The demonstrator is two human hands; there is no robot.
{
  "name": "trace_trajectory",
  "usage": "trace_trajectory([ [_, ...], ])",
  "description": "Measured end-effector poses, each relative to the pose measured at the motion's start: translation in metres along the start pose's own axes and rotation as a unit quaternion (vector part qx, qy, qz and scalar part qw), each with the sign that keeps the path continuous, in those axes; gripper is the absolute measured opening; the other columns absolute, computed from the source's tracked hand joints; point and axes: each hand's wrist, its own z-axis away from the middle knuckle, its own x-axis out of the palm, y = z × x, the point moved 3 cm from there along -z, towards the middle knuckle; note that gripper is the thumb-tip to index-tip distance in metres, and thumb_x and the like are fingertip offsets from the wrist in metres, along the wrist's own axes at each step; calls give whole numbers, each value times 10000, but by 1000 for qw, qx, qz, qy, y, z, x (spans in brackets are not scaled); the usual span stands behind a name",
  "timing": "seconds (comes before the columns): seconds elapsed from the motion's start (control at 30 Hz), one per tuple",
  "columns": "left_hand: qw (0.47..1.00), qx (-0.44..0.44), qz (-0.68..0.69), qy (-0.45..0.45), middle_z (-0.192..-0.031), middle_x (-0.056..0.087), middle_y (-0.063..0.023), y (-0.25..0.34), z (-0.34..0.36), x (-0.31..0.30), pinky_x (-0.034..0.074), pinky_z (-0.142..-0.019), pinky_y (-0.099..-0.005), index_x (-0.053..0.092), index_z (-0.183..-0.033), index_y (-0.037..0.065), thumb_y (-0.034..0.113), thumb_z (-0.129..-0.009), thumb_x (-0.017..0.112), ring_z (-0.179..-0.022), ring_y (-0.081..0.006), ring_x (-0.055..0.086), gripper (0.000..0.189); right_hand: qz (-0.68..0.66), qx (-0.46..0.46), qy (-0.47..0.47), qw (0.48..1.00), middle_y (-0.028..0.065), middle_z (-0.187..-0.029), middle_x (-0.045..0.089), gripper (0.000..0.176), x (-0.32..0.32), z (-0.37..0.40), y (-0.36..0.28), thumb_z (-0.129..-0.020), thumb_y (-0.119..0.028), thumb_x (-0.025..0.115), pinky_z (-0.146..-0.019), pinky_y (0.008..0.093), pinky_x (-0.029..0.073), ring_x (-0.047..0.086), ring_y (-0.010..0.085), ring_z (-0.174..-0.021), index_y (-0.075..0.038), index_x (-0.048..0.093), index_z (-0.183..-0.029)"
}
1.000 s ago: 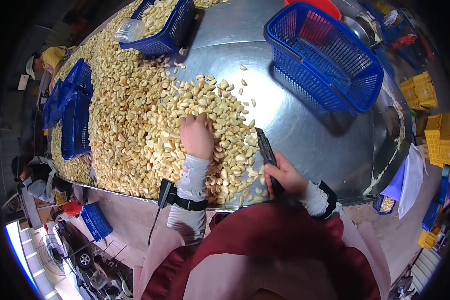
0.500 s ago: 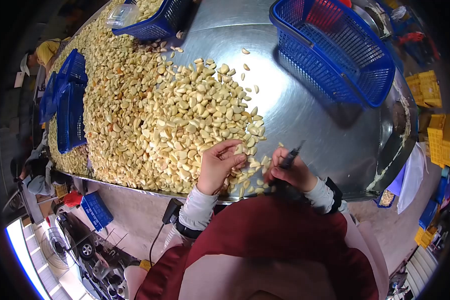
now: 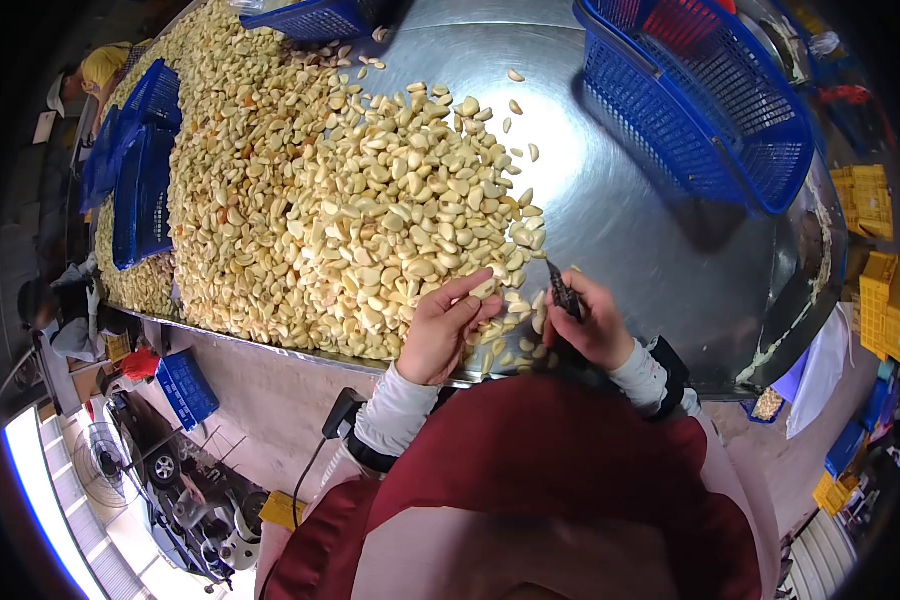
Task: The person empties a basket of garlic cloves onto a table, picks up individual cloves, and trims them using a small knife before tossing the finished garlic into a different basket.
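Observation:
My left hand [image 3: 438, 330] pinches a pale peeled garlic clove [image 3: 484, 289] between thumb and fingers at the near edge of the pile. In my right hand [image 3: 595, 325] is a small knife [image 3: 564, 296] with a dark patterned handle; its short dark blade points up and away from me. The knife and the held clove are apart. A big heap of garlic cloves [image 3: 370, 220] spreads over the metal table [image 3: 660, 290], and several loose ones lie between and under my hands.
A blue basket [image 3: 710, 120] stands at the far right of the table, another blue basket [image 3: 315, 18] at the back. More blue baskets [image 3: 145, 190] sit on the heap's left side. Yellow crates [image 3: 880, 300] are stacked off to the right. A person in yellow [image 3: 103, 68] is at the far left.
My right hand has turned, so the knife blade now points up and slightly left instead of up and right. The left hand still pinches a clove. The whole view has shifted slightly.

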Motion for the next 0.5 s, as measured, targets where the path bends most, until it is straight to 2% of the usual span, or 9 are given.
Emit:
trace_trajectory([
  [0.07, 998, 46, -41, 8, -1007, 649, -178, 1, 3, 6, 527, -840, -270, 493, -1268, -74, -17, -941, 490, -948, -203, 652, 332, 2, -25, -1, 1000, 54, -730, 609, 453, 9, -4, -6, -874, -13, 498, -580, 251, 495, 619, 125, -643, 11, 447, -1323],
  [0.13, 998, 52, -33, 28, -1019, 647, -188, 2, 6, 14, 535, -832, -281, 499, -1249, -93, -25, -927, 516, -953, -218, 655, 330, 222, -145, -1, 964, 79, -728, 605, 523, 19, -7, -32, -878, -67, 517, -559, 300, 481, 611, 211, -585, 7, 380, -1377],
  [0.17, 996, 78, -30, 40, -1011, 651, -190, 3, 7, 16, 541, -822, -286, 514, -1226, -101, -37, -912, 535, -931, -218, 661, 321, 248, -142, -1, 958, 126, -766, 615, 595, 23, -6, -31, -898, -152, 518, -573, 369, 478, 611, 305, -617, 9, 291, -1424],
  [0.2, 993, 105, -27, 52, -1003, 655, -192, 4, 8, 17, 547, -813, -291, 529, -1204, -109, -48, -897, 555, -909, -218, 666, 313, 248, -142, -1, 958, 126, -766, 615, 595, 27, -6, -30, -898, -152, 518, -573, 369, 478, 611, 305, -617, 9, 291, -1424],
  [0.27, 992, 110, -30, 52, -992, 660, -195, 1, 10, 15, 551, -812, -295, 542, -1181, -114, -56, -882, 572, -894, -221, 670, 305, 341, -159, 8, 926, 145, -844, 649, 630, 33, -6, -31, -913, -214, 513, -593, 402, 483, 622, 338, -671, 15, 249, -1438],
  [0.3, 991, 116, -31, 52, -980, 664, -198, 0, 11, 15, 556, -812, -299, 556, -1158, -118, -65, -867, 590, -880, -224, 674, 297, 353, -151, -3, 923, 160, -907, 660, 627, 34, -6, -32, -918, -209, 500, -599, 414, 485, 631, 336, -689, 23, 238, -1437],
  [0.43, 992, 118, 0, 48, -939, 673, -189, -2, 12, 19, 557, -818, -297, 563, -1147, -120, -70, -856, 601, -850, -222, 676, 298, 367, -155, -4, 917, 172, -944, 656, 582, 34, -8, -33, -918, -180, 494, -602, 425, 483, 624, 355, -692, 13, 284, -1424],
  [0.5, 994, 106, 4, 33, -977, 662, -192, -4, 13, 23, 552, -826, -294, 555, -1146, -114, -61, -871, 583, -858, -226, 671, 282, 324, -279, 61, 902, 133, -868, 644, 511, 29, -13, -25, -949, -187, 472, -538, 369, 468, 595, 272, -584, -6, 341, -1409],
])
